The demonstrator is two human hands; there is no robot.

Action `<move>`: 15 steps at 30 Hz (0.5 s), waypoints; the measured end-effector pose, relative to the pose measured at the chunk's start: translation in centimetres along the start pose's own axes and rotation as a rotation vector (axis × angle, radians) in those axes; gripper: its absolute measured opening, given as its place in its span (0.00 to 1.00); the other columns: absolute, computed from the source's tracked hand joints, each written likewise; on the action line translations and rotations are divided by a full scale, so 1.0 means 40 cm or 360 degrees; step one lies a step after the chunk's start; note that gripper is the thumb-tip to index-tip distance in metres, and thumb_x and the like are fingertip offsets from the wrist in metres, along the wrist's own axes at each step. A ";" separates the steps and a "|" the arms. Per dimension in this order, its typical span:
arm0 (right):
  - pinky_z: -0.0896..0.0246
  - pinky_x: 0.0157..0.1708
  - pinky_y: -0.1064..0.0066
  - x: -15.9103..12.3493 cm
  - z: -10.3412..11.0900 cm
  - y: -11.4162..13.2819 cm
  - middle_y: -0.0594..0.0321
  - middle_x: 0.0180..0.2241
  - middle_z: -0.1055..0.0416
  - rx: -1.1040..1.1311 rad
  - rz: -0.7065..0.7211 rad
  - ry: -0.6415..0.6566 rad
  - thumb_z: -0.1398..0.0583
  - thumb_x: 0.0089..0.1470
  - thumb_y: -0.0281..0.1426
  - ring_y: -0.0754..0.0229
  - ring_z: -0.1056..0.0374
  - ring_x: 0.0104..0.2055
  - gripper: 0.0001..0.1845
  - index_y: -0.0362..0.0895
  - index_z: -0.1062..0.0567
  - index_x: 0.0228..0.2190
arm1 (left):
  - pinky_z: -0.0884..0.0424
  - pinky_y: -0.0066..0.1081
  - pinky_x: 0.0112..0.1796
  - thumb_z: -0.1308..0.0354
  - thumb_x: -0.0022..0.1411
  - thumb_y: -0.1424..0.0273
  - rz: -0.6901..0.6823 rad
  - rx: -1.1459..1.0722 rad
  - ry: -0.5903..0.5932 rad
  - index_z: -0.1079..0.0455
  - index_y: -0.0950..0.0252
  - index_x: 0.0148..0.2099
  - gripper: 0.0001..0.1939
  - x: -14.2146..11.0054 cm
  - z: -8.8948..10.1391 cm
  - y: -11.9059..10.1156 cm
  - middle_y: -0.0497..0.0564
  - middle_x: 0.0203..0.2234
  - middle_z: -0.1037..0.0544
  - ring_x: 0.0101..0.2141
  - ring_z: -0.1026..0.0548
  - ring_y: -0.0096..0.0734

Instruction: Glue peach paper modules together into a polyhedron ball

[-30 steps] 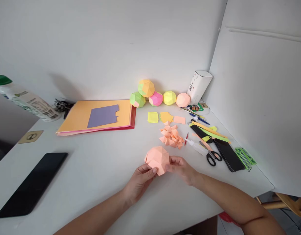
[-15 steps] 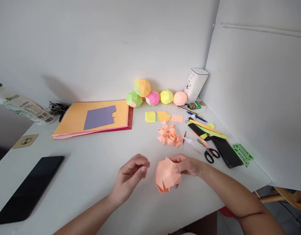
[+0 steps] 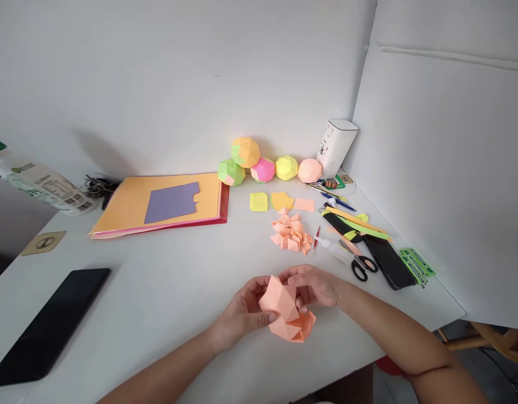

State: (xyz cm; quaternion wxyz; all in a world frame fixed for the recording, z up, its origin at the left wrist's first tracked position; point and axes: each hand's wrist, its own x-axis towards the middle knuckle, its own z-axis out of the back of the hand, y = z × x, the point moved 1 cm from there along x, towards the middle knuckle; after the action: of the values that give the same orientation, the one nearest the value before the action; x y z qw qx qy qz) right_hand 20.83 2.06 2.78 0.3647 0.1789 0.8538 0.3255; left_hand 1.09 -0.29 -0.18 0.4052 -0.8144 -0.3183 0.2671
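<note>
- Near the near edge of the surface (image 3: pixel 178 331), a peach faceted paper model (image 3: pixel 281 303) is in the person's hands, gaping at its lower right.
- The left hand (image 3: pixel 244 311) grasps the model's left side, thumb in front.
- The right hand (image 3: pixel 317 286) has its fingers bent against the model's upper right; whether they grip it, I cannot tell.
- Toward the near left corner, a black tablet (image 3: pixel 52 325) lies flat.
- Toward the right edge lie black-handled scissors (image 3: pixel 360 267) and a dark phone (image 3: pixel 387 262).
- Beyond the hands, folded peach pieces (image 3: pixel 291 233) form a heap.
- Along the far edge: orange sheets (image 3: pixel 132 196), five faceted balls (image 3: pixel 287 167), and a white box (image 3: pixel 338 147) near the far right corner.
</note>
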 end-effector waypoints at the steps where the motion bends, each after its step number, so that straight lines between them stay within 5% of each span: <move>1: 0.38 0.21 0.78 -0.002 0.001 0.002 0.64 0.27 0.28 -0.0008 0.0020 -0.0020 0.36 0.46 0.33 0.71 0.35 0.20 0.19 0.38 0.28 0.40 | 0.33 0.42 0.44 0.34 0.49 0.71 0.0003 -0.0021 0.0018 0.35 0.61 0.49 0.24 0.000 -0.003 -0.005 0.57 0.46 0.29 0.46 0.30 0.44; 9: 0.40 0.22 0.76 0.002 0.002 -0.018 0.68 0.22 0.30 -0.0261 0.0282 -0.0205 0.33 0.41 0.30 0.71 0.37 0.19 0.17 0.40 0.28 0.35 | 0.33 0.38 0.40 0.35 0.51 0.68 0.0115 -0.0007 0.0138 0.31 0.64 0.41 0.14 -0.003 0.004 -0.012 0.54 0.38 0.23 0.40 0.27 0.41; 15: 0.39 0.24 0.75 0.004 -0.030 -0.036 0.69 0.21 0.31 -0.0323 0.0362 -0.0143 0.33 0.42 0.31 0.69 0.35 0.21 0.15 0.40 0.27 0.34 | 0.34 0.31 0.33 0.36 0.51 0.66 0.0252 0.0029 -0.0047 0.29 0.66 0.26 0.09 -0.001 0.005 -0.018 0.50 0.25 0.24 0.29 0.28 0.33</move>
State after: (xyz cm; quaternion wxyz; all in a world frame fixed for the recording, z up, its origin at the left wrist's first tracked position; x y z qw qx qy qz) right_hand 19.75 0.61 2.35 0.3795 0.2512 0.7736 0.4409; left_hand 0.73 0.12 0.32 0.3855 -0.8292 -0.2564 0.3131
